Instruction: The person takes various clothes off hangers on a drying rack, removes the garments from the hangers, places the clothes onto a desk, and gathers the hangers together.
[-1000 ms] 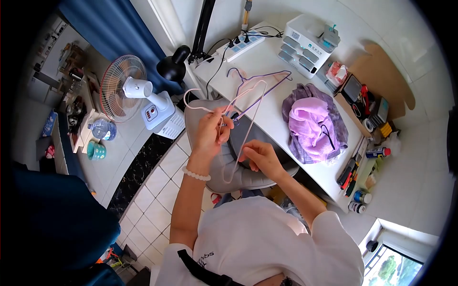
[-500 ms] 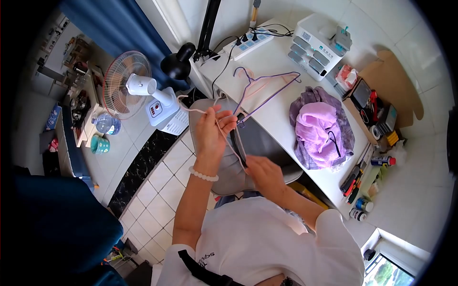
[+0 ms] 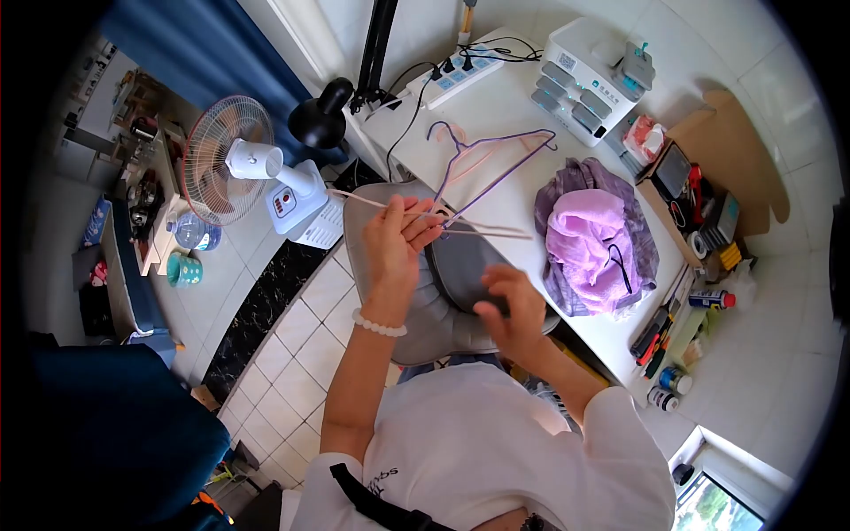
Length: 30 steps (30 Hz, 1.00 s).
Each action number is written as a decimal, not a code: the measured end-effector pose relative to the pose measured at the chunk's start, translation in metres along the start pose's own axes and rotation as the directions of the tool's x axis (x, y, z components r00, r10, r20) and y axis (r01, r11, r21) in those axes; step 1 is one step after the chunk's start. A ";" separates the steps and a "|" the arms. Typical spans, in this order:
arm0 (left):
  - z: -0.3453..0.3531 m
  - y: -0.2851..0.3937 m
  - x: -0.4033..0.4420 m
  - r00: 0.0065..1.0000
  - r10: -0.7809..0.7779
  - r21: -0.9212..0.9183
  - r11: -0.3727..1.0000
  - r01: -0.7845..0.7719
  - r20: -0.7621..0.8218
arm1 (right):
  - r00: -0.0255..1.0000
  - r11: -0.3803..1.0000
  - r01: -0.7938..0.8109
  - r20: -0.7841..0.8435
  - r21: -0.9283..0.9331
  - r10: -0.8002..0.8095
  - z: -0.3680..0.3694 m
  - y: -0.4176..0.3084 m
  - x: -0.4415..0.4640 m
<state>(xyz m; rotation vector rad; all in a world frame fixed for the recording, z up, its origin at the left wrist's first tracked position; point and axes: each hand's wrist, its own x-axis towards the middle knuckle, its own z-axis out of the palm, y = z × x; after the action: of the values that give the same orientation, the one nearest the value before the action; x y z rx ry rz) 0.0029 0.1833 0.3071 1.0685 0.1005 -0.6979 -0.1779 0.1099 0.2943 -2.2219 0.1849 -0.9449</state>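
My left hand (image 3: pixel 395 243), with a white bead bracelet on the wrist, pinches a pale pink clothes hanger (image 3: pixel 491 230) above the grey chair (image 3: pixel 376 310). The hanger is seen nearly edge-on and reaches out to both sides of the fingers. Lower and to the right, my right hand (image 3: pixel 515 314) holds nothing; its fingers are apart and a little blurred. Beyond the held hanger, a purple hanger (image 3: pixel 503 183) lies on the white table, with another pink hanger (image 3: pixel 478 163) partly under it. A heap of purple clothing (image 3: pixel 589 230) rests to their right.
On the white table (image 3: pixel 513 97) are a power strip (image 3: pixel 456 78), a white device (image 3: pixel 584 84), an open cardboard box (image 3: pixel 730 142) and several tools along the right edge. A black lamp (image 3: pixel 319 115) and a white fan (image 3: pixel 297 195) stand to the left.
My right hand has let go of the pink hanger and moved right, its fingers opening. The hanger has swung from hanging downward to nearly level, still in my left hand.
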 end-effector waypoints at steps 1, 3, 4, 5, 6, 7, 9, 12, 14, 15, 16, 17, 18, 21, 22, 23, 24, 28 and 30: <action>0.000 0.002 -0.001 1.000 -0.001 0.001 1.000 0.001 -0.001 | 1.000 1.000 -0.002 0.000 0.001 0.002 -0.004 0.003 0.005; 0.001 0.007 -0.003 1.000 -0.009 0.105 0.994 0.008 0.005 | 0.905 0.904 -0.426 0.006 0.041 0.426 -0.011 0.008 0.014; 0.000 0.008 -0.002 1.000 -0.010 0.107 0.994 0.010 0.003 | 0.904 0.903 -0.428 0.007 0.043 0.428 -0.010 0.012 0.019; -0.001 0.008 -0.001 0.999 -0.031 0.168 0.985 0.026 0.026 | 0.903 0.900 -0.413 -0.062 0.140 0.425 -0.009 0.016 0.023; -0.002 0.008 0.000 0.997 -0.053 0.229 0.973 0.040 0.049 | 0.896 0.891 -0.388 -0.131 0.234 0.424 -0.008 0.019 0.028; -0.001 0.008 0.001 0.997 -0.054 0.230 0.972 0.042 0.049 | 0.895 0.891 -0.390 -0.132 0.234 0.426 -0.008 0.024 0.031; -0.001 0.008 0.002 0.988 -0.108 0.281 0.957 0.073 0.109 | 0.875 0.821 -0.393 -0.105 0.415 0.472 -0.011 0.034 0.037; 0.005 0.010 0.003 0.981 -0.165 0.344 0.931 0.120 0.104 | 0.847 0.785 -0.488 -0.009 0.382 0.532 -0.008 0.050 0.043; 0.003 0.011 0.008 0.974 -0.198 0.338 0.929 0.152 0.108 | 0.839 0.836 -0.543 0.007 0.080 0.544 0.003 0.064 0.040; 0.002 0.011 0.011 0.968 -0.226 0.332 0.926 0.178 0.113 | 0.829 0.832 -0.554 0.064 -0.034 0.555 0.008 0.065 0.037; 0.001 0.010 0.014 0.967 -0.229 0.332 0.926 0.181 0.111 | 0.736 0.731 -0.671 0.235 0.127 0.635 0.011 0.062 0.035; -0.001 0.008 0.017 0.965 -0.236 0.335 0.924 0.187 0.111 | 0.630 0.581 -0.773 0.414 0.254 0.657 0.014 0.057 0.032; -0.001 0.007 0.020 0.964 -0.242 0.336 0.922 0.194 0.109 | 0.628 0.580 -0.774 0.417 0.252 0.657 0.019 0.052 0.030; 0.001 0.006 0.025 0.958 -0.270 0.354 0.909 0.221 0.095 | 0.654 0.444 -0.750 0.454 0.489 0.605 0.041 0.041 0.020; 0.003 0.006 0.027 0.958 -0.272 0.354 0.908 0.223 0.094 | 0.686 0.497 -0.718 0.372 0.487 0.626 0.048 0.044 0.018; 0.005 0.006 0.028 0.949 -0.302 0.394 0.886 0.244 0.092 | 0.713 0.549 -0.685 0.289 0.479 0.639 0.053 0.046 0.016; 0.006 0.006 0.030 0.939 -0.333 0.434 0.861 0.265 0.088 | 0.711 0.546 -0.687 0.290 0.479 0.640 0.057 0.048 0.016; 0.006 0.008 0.034 0.927 -0.323 0.468 0.860 0.203 0.192 | 0.617 0.415 -0.701 0.202 0.580 0.761 0.061 0.070 0.040; 0.002 0.010 0.032 0.943 -0.270 0.510 0.849 0.137 0.194 | 0.600 0.384 -0.688 0.184 0.616 0.778 0.064 0.094 0.050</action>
<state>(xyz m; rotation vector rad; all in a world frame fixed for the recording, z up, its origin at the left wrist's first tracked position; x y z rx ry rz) 0.0336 0.1693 0.3027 1.4562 -0.2059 -1.0919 -0.0858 0.0567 0.2305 -1.1809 0.7471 -0.5035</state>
